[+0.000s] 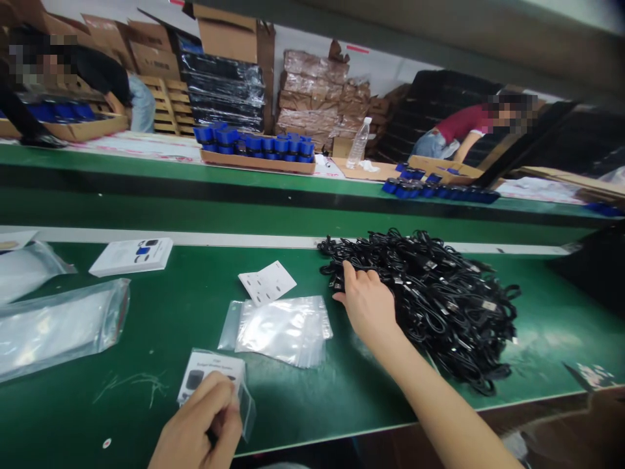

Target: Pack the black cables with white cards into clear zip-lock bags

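Fingers of the left hand (195,423) pinch narrow on a clear zip bag (247,410), with a printed card (212,368) partly inside it, near the bench's front edge. The right hand (368,306) lies slightly spread on a heap of black cables (434,306), fingertips at its near side. Left of that heap, on the green workbench (312,404), lie a stack of clear zip bags (280,332), a loose white card (267,283) and a white booklet (131,256).
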Tool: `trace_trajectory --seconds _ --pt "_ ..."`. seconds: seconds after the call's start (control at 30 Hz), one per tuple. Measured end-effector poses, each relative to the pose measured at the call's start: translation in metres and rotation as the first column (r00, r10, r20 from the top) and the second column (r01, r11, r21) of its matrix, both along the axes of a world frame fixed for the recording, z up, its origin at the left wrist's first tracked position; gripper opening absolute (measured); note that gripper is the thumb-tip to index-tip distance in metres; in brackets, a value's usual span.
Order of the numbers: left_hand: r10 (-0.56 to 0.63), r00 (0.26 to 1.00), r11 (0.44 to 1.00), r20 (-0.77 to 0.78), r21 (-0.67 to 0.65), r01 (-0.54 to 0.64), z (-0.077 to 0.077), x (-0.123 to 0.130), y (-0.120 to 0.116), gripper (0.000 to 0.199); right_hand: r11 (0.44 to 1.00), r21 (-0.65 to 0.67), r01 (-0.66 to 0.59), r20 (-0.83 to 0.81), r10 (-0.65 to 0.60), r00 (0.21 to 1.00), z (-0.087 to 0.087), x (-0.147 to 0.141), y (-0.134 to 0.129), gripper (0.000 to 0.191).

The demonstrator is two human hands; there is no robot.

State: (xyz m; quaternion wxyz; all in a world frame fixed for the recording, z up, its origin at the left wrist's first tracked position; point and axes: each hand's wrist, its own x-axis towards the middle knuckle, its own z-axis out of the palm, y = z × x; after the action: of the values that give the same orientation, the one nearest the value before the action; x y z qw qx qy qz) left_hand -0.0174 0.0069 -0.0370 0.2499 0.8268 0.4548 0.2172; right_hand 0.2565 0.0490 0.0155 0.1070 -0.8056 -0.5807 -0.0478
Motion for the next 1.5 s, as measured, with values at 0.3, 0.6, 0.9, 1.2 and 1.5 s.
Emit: trace_trajectory --seconds 0.3,0.6,0.9,1.2,1.5 --pt "0.044 0.999 0.997 -0.012 -0.065 -0.045 0.011 0.001 0.0 0.028 0.983 0.125 -0.131 -0.442 0.173 0.88 0.001 0.018 -0.021 0.029" --pt "0.091 0.995 0.978 0.031 -0.189 -0.084 0.013 0.002 0.0 0.026 0.971 0.104 -0.214 -0.981 0.065 -0.181 -0.029 -0.08 -0.072 0.024" --pt "0.138 0.989 0.989 0.057 0.048 -0.141 0.014 0.0 -0.006 0.015 0.968 0.238 -0.076 -0.798 0.24 0.553 -0.045 -0.106 -0.086 0.028" --pt "0.18 0.982 0.94 0.06 0.282 -0.19 0.009 0.006 -0.018 0.016 0.882 0.459 -0.11 -0.786 0.46 0.413 -0.053 -0.128 -0.084 0.017" --pt "0.159 0.982 0.95 0.1 0.254 -0.179 0.008 0.013 -0.022 0.014 0.772 0.404 -0.49 -0.553 0.633 0.542 -0.039 -0.116 -0.08 0.034"
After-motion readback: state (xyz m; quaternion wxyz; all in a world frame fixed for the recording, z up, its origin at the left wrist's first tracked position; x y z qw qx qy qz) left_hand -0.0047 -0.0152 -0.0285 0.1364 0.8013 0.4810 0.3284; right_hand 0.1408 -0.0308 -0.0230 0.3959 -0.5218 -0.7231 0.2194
